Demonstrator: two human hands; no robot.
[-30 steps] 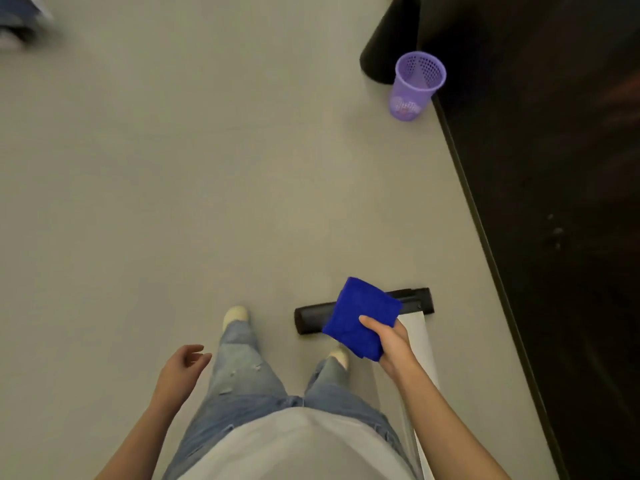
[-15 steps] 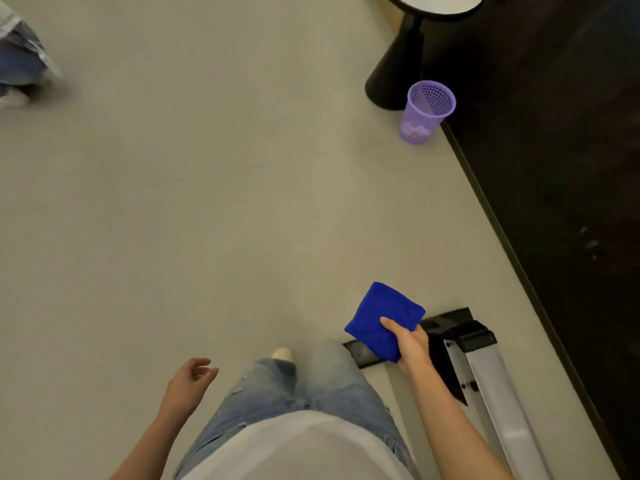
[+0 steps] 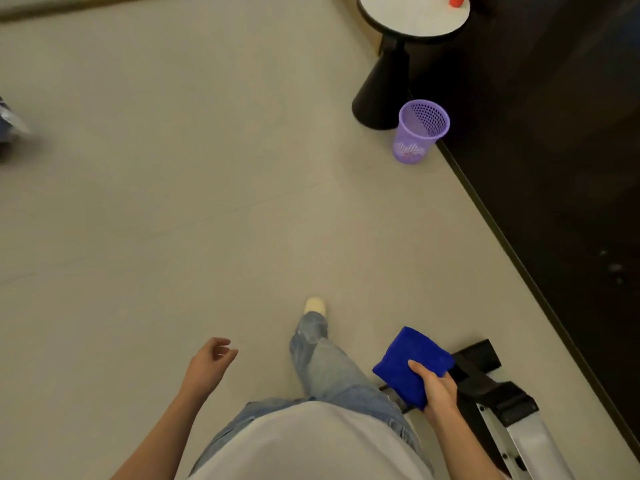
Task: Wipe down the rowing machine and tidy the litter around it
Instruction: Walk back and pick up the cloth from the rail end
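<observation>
My right hand [image 3: 437,391] grips a folded blue cloth [image 3: 408,363] at the lower right, just above the black end foot of the rowing machine [image 3: 485,379]. The machine's silver rail [image 3: 530,441] runs off toward the bottom right corner. My left hand [image 3: 207,363] hangs free at the lower middle, fingers loosely curled and apart, holding nothing. A purple mesh waste basket [image 3: 419,131] stands on the floor at the upper right, well ahead of both hands.
A round white-topped side table [image 3: 412,15] on a black cone base [image 3: 381,91] stands behind the basket, with something red at its far edge. Dark flooring [image 3: 554,168] fills the right side. Another person's foot shows blurred at the left edge [image 3: 8,126].
The view has moved forward: the basket and table now sit lower and closer, and the rowing machine's end has slid toward the bottom right. My right hand still holds the cloth.
</observation>
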